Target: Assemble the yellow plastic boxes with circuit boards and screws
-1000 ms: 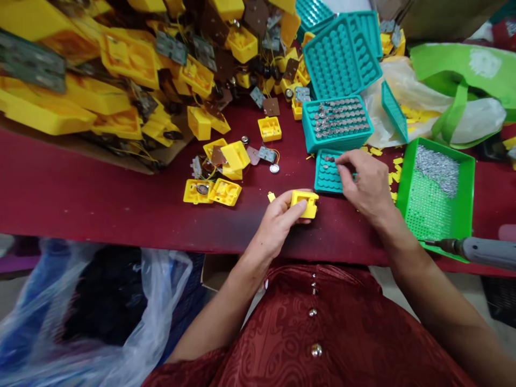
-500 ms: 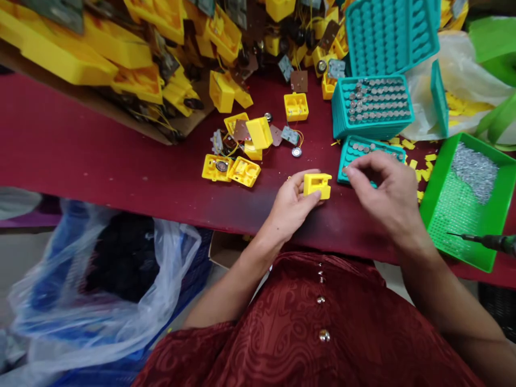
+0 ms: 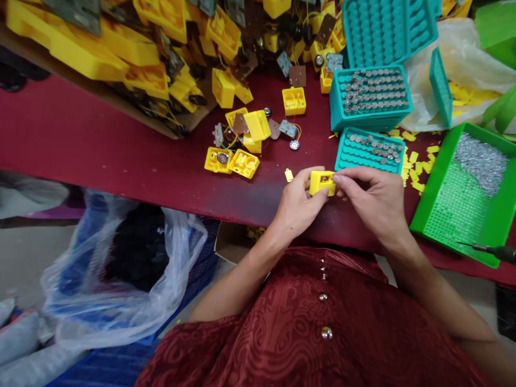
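Note:
My left hand is closed around a small yellow plastic case, its open compartment facing up with a bit of metal inside. My right hand pinches thumb and forefinger together at the right end of that case; whatever is between the fingertips is hidden. Just beyond the right hand lies a teal tray with several silver button cells in its hollows. A small flat yellow cover rests on the table left of the case.
Opened yellow cases with wires lie ahead on the red table. Stacked teal trays hold more cells. At right, a green basket contains small metal pieces, and a screwdriver tip reaches over it. A cardboard box heaped with yellow parts stands left.
My right hand has moved left and toward me from the teal tray to the yellow case. My left hand still holds the case, slightly turned.

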Motion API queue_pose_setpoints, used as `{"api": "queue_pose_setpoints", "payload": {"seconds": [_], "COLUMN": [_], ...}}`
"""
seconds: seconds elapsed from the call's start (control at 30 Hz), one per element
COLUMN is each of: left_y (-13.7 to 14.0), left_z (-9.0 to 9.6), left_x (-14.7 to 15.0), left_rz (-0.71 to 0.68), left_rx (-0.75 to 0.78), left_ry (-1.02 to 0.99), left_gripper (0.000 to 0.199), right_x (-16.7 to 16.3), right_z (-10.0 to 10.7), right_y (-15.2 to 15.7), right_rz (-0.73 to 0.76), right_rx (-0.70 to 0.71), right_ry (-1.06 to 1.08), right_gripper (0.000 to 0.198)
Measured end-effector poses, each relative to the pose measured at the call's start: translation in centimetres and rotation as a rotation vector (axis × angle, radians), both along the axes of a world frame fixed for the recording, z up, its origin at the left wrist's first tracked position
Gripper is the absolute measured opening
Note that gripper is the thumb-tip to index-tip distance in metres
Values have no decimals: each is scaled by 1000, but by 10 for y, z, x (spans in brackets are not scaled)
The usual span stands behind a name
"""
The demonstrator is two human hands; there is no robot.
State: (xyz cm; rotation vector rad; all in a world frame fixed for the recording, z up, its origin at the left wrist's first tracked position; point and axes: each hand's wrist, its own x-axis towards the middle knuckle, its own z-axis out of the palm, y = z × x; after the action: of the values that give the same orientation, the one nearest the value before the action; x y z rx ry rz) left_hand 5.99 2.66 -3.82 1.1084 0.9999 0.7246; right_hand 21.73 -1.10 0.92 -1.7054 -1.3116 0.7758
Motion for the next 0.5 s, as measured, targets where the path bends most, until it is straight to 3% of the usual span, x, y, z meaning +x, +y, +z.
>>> {"api": "queue_pose_setpoints", "payload": {"seconds": [0.13, 0.5], "left_y": [1, 0], "left_z": [2, -1], "left_x": [5, 14], "left_rz": [6, -10], "left_rx": [-55, 26], "left_ry": [-5, 26], "left_gripper": [45, 41], "right_x": [8, 23], "right_z": [5, 4], "right_y": [-2, -5], "right_rz": [17, -13], "right_rx": [-72, -163], "right_ry": [280, 531], "right_gripper": [10, 18]}}
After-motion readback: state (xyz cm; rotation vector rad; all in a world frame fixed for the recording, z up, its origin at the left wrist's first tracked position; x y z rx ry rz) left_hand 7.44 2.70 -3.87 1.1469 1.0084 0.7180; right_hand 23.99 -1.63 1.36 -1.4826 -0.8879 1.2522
